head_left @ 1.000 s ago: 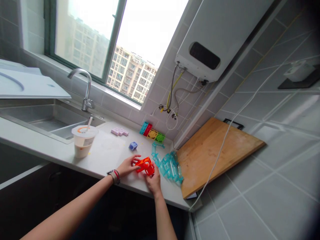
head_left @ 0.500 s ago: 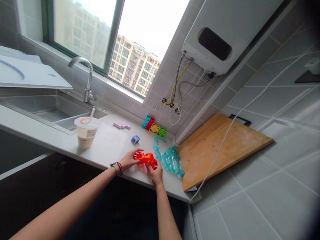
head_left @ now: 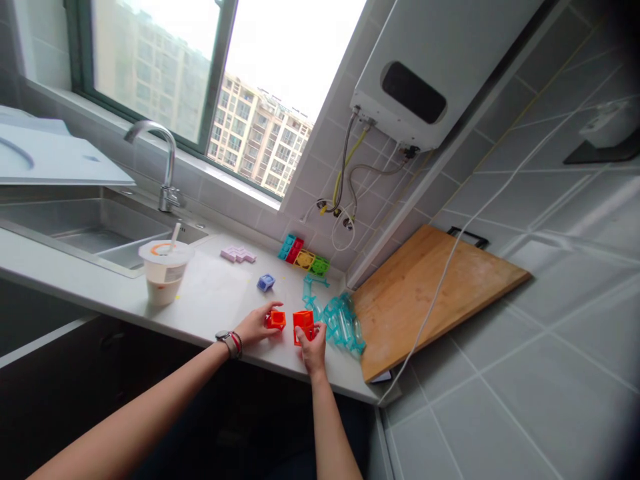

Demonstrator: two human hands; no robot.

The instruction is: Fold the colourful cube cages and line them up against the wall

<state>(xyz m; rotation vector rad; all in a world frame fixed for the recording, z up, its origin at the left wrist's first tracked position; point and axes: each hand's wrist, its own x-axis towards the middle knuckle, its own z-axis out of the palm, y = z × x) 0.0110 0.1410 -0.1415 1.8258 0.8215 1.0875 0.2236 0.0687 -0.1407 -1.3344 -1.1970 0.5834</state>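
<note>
My left hand (head_left: 256,326) grips a small orange block (head_left: 275,319) just above the white counter (head_left: 215,300). My right hand (head_left: 314,348) holds a larger orange block (head_left: 303,323) a short gap to the right of it. The two orange pieces are apart. Just right of my right hand lies a heap of clear teal blocks (head_left: 340,325). A wristband sits on my left wrist.
A blue block (head_left: 265,283), a pink piece (head_left: 238,254) and a row of coloured blocks (head_left: 304,258) lie farther back. A lidded drink cup (head_left: 164,270) stands left, by the sink (head_left: 95,230) and tap (head_left: 163,160). A wooden board (head_left: 425,293) leans at right, crossed by a white cable.
The orange piece that both hands held together has come apart into two. My left hand now holds the small part and my right hand the larger part, a gap between them.
</note>
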